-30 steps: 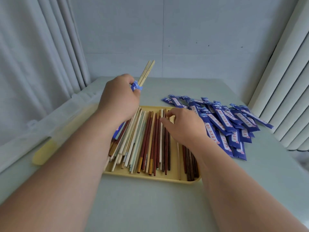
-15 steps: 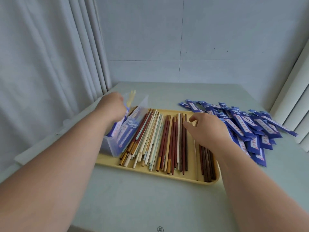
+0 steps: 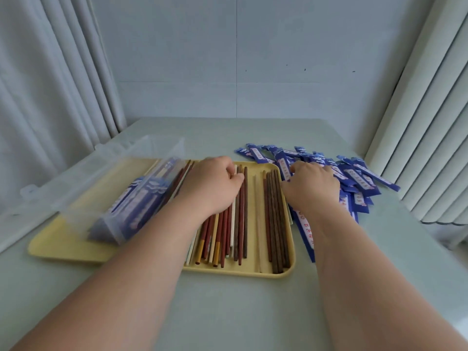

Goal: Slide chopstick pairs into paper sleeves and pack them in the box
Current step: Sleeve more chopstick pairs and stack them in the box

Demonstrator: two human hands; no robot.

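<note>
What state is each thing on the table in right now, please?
Box, open, partly filled with sleeved pairs.
Chopsticks, bare, lying side by side on tray.
Sleeves, loose, piled right of tray.
Left hand, fingers curled on chopsticks.
Right hand, resting on sleeves; grip hidden.

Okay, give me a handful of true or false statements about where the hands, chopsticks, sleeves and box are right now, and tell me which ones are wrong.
1. The left hand lies on the loose chopsticks in the yellow tray. True.
2. The right hand is inside the clear box. False: it is on the pile of blue sleeves.
3. The clear box stands left of the loose chopsticks and holds sleeved pairs. True.
4. The pile of blue sleeves lies left of the box. False: it lies to the right of the yellow tray.
5. All the loose chopsticks are one colour. False: dark brown, reddish and pale ones are mixed.
</note>
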